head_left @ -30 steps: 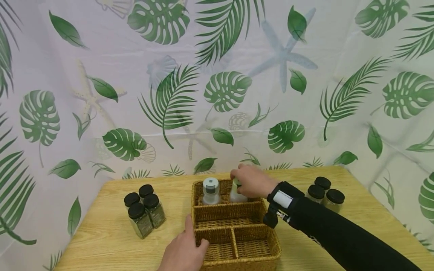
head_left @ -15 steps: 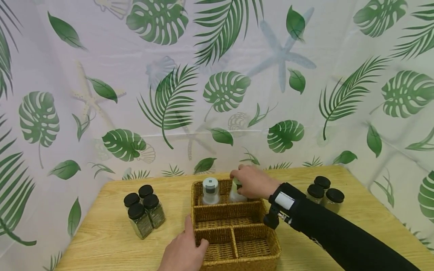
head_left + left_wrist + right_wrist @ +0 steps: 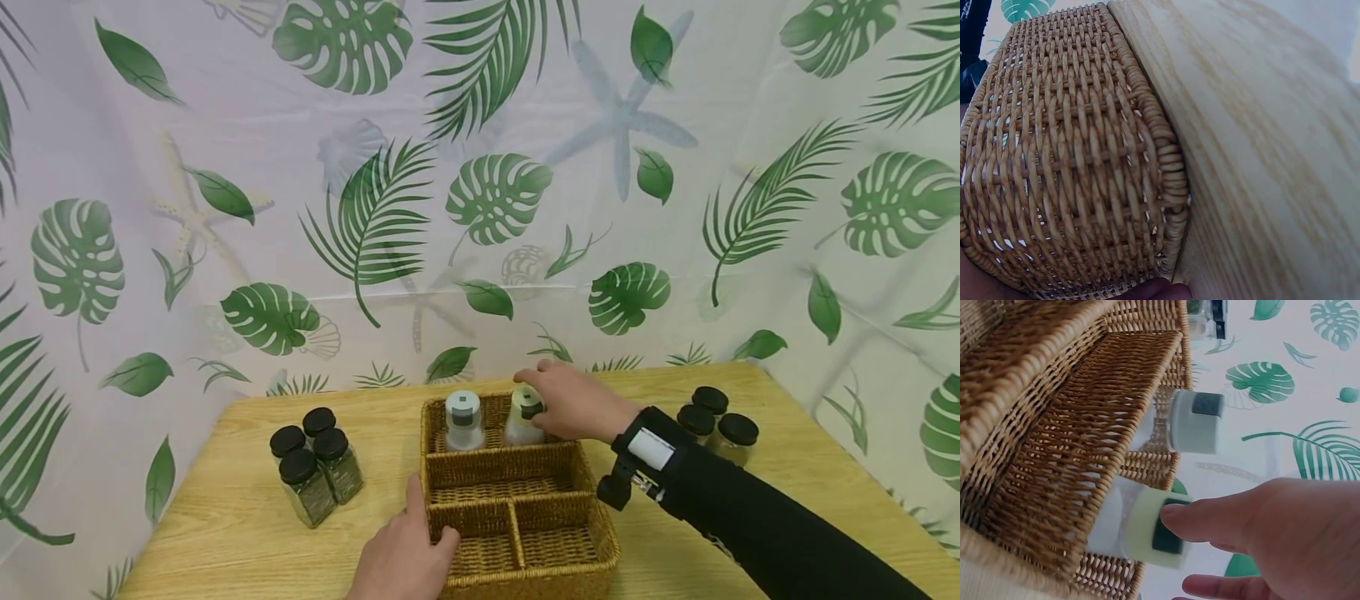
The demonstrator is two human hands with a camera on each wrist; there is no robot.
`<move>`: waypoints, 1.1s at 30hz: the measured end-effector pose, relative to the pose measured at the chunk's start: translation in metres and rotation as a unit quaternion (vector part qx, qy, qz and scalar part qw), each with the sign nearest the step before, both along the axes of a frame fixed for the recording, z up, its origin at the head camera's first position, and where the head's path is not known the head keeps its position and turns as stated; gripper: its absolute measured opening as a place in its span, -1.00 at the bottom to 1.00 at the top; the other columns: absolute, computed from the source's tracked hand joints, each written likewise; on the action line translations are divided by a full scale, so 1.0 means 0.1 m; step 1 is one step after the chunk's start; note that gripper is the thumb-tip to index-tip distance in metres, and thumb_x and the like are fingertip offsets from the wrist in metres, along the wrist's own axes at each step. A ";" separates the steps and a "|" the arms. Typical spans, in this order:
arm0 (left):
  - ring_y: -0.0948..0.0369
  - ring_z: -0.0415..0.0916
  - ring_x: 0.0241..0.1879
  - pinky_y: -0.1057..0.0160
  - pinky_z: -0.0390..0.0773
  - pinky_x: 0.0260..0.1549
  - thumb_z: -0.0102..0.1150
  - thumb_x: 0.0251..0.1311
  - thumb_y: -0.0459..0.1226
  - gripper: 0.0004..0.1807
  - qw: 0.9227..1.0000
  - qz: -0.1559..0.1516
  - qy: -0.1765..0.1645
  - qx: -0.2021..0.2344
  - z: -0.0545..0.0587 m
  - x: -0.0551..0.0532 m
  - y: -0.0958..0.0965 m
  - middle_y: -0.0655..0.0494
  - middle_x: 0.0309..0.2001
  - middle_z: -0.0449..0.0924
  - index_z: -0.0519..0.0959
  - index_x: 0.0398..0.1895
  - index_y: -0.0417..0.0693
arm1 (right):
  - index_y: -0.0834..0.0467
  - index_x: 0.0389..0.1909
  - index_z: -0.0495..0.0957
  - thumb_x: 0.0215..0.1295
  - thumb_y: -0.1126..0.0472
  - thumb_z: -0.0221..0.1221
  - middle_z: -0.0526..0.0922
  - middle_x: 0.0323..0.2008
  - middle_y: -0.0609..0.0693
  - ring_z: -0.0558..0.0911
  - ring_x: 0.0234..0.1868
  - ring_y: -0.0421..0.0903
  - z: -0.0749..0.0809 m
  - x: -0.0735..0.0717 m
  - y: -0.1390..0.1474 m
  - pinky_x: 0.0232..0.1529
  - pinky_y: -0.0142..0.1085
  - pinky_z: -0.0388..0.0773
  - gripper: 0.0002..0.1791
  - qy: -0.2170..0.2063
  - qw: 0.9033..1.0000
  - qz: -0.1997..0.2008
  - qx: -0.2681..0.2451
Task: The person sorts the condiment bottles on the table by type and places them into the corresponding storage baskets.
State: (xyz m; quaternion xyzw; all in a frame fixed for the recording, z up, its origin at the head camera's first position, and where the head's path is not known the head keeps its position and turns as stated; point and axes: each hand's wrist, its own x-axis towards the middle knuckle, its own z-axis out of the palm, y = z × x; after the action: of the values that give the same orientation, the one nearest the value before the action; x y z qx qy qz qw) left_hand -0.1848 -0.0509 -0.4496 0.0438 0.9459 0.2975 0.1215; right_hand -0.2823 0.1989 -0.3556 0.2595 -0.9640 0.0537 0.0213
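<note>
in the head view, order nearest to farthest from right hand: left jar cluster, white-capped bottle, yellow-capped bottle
1. Yellow-capped bottle: by the right hand, rear right of basket
2. White-capped bottle: rear left, same compartment
3. Left jar cluster: on table, left of basket

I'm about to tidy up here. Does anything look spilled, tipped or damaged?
Nothing stands out: the green-capped bottle and white-capped bottle stand in the basket, and the left jars stand upright, lidded. A sleeve partly hides the right jars.
</note>
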 end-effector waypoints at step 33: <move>0.10 0.37 -0.74 0.06 0.34 -0.74 -0.06 0.24 0.06 -0.05 1.000 -0.011 -0.007 0.004 0.02 0.00 -0.01 0.04 -0.66 0.50 -0.16 0.47 -0.36 | 0.24 0.17 0.47 0.07 0.25 0.32 0.52 0.00 0.25 0.55 -0.33 -0.06 0.23 0.46 1.06 -0.48 -0.23 0.51 -0.42 -0.021 0.996 -0.083 0.016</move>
State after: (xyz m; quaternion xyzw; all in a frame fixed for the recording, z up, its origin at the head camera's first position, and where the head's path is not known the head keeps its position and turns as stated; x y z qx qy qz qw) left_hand -0.1850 -0.0516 -0.4479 0.0520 0.9434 0.3000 0.1315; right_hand -0.2361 0.3052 -0.3325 0.1773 -0.9833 0.0418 0.0017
